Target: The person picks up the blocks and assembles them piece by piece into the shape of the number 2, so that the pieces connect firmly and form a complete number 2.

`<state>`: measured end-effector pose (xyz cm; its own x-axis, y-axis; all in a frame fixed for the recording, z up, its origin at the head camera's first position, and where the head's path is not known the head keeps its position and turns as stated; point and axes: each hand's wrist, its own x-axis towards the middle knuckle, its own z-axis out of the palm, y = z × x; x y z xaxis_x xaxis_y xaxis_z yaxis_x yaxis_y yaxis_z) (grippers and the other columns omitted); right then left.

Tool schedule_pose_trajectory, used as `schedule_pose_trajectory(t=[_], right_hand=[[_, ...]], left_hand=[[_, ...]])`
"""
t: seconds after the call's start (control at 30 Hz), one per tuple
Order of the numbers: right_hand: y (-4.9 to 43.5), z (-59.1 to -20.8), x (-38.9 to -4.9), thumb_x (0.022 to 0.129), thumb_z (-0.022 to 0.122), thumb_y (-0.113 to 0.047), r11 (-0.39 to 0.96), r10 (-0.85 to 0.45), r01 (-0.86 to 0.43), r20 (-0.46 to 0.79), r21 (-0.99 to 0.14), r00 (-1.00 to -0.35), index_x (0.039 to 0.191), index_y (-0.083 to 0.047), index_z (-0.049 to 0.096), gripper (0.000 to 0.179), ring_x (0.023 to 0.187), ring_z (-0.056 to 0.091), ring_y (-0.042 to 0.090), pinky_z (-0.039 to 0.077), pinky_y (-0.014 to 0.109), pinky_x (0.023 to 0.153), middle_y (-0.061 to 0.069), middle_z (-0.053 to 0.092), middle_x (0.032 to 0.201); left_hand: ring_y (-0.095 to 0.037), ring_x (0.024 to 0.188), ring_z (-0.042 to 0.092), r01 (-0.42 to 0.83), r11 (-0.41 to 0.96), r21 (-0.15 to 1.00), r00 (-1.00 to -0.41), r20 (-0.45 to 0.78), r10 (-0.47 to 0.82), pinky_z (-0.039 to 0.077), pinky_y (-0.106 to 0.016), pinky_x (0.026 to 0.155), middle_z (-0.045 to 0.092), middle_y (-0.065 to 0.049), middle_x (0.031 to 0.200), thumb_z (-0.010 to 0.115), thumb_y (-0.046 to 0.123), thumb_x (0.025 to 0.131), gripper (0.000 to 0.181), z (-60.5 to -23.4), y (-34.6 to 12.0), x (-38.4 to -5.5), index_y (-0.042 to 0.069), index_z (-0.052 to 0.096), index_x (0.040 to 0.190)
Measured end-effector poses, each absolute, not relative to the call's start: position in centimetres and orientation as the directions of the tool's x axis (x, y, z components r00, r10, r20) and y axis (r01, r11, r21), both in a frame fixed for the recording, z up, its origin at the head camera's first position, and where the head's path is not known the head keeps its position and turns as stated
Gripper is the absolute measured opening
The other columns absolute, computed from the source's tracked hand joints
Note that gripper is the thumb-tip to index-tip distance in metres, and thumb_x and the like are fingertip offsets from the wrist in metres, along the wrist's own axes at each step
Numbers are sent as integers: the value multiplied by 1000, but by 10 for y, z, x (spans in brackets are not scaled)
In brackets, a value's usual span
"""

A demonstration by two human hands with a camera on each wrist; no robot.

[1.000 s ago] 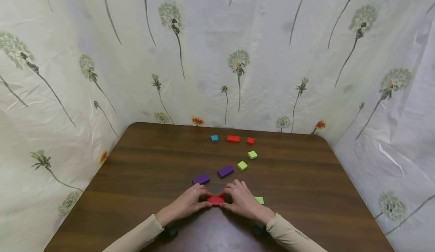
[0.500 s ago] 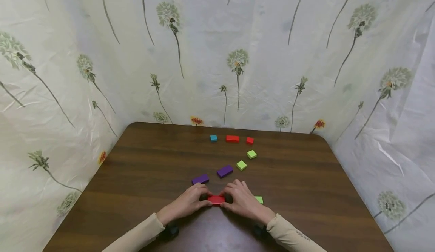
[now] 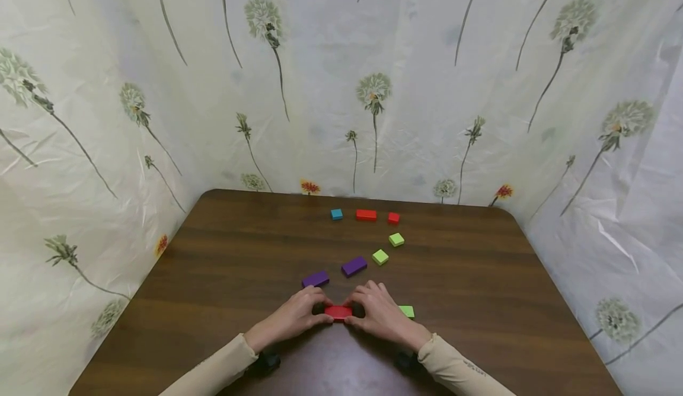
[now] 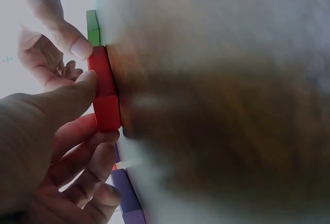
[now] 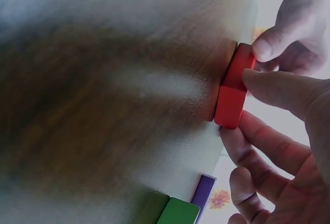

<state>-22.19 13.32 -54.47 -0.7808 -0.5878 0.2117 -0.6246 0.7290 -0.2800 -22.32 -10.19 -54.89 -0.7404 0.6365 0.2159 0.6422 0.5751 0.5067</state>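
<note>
A red block [image 3: 338, 313] lies low at the table's near middle, between the two hands. My left hand [image 3: 299, 316] pinches its left end, thumb on the near side and fingers behind. My right hand [image 3: 379, 316] pinches the other end the same way. In the left wrist view the red block [image 4: 104, 87] shows both thumbs pressed along one face. The right wrist view shows the red block [image 5: 234, 87] right at the tabletop, its dark reflection beside it. A purple block [image 3: 315, 279] lies just beyond my left fingers, and a green block [image 3: 407, 312] sits partly hidden behind my right hand.
Farther back on the brown table [image 3: 256, 230] lie another purple block [image 3: 354, 266], two light green blocks, the nearer green block [image 3: 380, 257] among them, a blue block [image 3: 336, 214], a long red block [image 3: 366, 214] and a small red block [image 3: 393, 218]. A flowered curtain [image 3: 320, 88] hangs behind.
Both hands keep their hold on the red block, with hardly any movement. The head view has shifted slightly.
</note>
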Motion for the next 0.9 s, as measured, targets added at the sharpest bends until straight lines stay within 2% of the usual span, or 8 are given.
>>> schedule_pose_trajectory(t=[0.27, 0.47, 0.63, 0.9], right_hand=[[134, -546, -221, 78, 78, -42, 728, -592, -631, 218, -270, -776, 98, -26, 72, 26, 83, 42, 8, 27, 27, 73, -12, 63, 92], [137, -543, -222, 77, 77, -48, 718, -602, -643, 225, -267, -766, 107, -24, 70, 39, 86, 43, 10, 30, 30, 77, -9, 65, 100], [143, -533, -223, 75, 78, -50, 724, -584, -624, 220, -295, -782, 114, -23, 68, 48, 90, 44, 11, 30, 32, 78, -8, 65, 104], [161, -516, -226, 75, 79, -47, 745, -530, -582, 240, -328, -813, 115, -22, 68, 48, 93, 47, 13, 29, 34, 78, -5, 65, 101]], left_hand=[[-11, 88, 56, 633, 579, 514, -748, 210, 630, 46, -22, 76, 67, 3, 95, 73, 30, 86, 23, -547, -100, -223, 12, 72, 100], [-11, 86, 56, 634, 583, 508, -746, 202, 634, 45, -21, 74, 67, 3, 93, 74, 29, 85, 22, -543, -98, -225, 12, 73, 99], [-10, 85, 56, 644, 587, 492, -741, 210, 637, 45, -21, 74, 68, 3, 92, 75, 29, 84, 23, -544, -98, -226, 12, 73, 98], [-8, 87, 56, 638, 591, 494, -746, 204, 634, 46, -23, 76, 67, 4, 92, 75, 30, 84, 23, -545, -99, -225, 12, 73, 99]])
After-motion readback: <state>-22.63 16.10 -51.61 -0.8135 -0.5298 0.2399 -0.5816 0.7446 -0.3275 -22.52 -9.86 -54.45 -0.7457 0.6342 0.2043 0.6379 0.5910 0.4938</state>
